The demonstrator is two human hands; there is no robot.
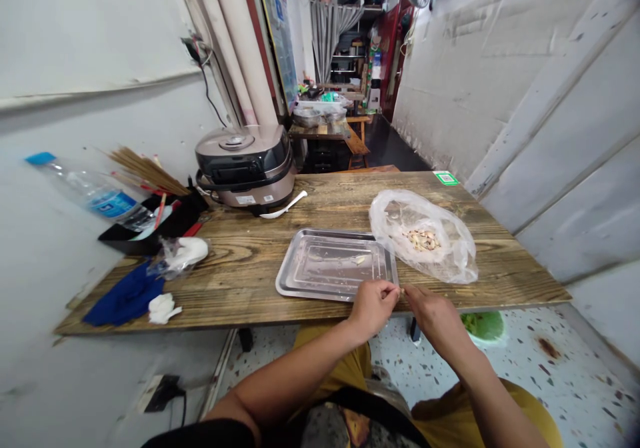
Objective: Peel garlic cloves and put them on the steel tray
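Left hand (375, 308) at the near right corner of the tray (286, 283), right hand (437, 316) just right of that corner; fingertips of both look pinched together on a small pale piece (401, 292), which sits between them right by the corner. Main risk: the piece is tiny and the grip is fingertip-only, so a slip could send it past the tray onto the table (240, 243) or off its near edge, since the hands work right at that edge. Clear plastic bag (457, 258) overlaps the tray's right rim; a knuckle catching the film could drag it and spill the pale cloves (423, 240) lying in it, garlic by the look. A left wrist pressing down could also nudge the tray toward the edge. Hard to make out: the piece is mostly covered by fingers, so can't tell whether it's peeled or which hand bears it. Tray's near right corner is partly behind the left hand. Pale scrap (360, 260) inside the tray is too small to identify. Green basin (487, 326) on the floor, below and right of the tray, is partly cut off by the table and right arm; contents unclear.
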